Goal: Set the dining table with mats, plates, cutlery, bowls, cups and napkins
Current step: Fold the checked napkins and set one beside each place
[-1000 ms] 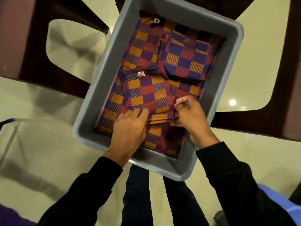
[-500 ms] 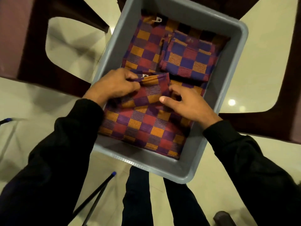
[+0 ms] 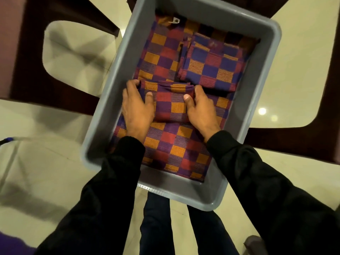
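- Now both hands sit closer together than a moment ago, bracketing a folded checked cloth (image 3: pixel 172 103) inside the grey tub (image 3: pixel 265 92).
- Left hand (image 3: pixel 137 105) has slid from the cloth's far edge to its left side; its fingers curl over that edge, thumb on top, gripping it.
- Right hand (image 3: pixel 201 107), earlier lying flat, now clamps the right side, thumb pressing on top.
- Beneath it lies a larger checked mat (image 3: pixel 176 144); a second folded bundle (image 3: pixel 211 68) rests at the far right, unmoved.
- Dark chairs (image 3: pixel 24 57) flank the tub.
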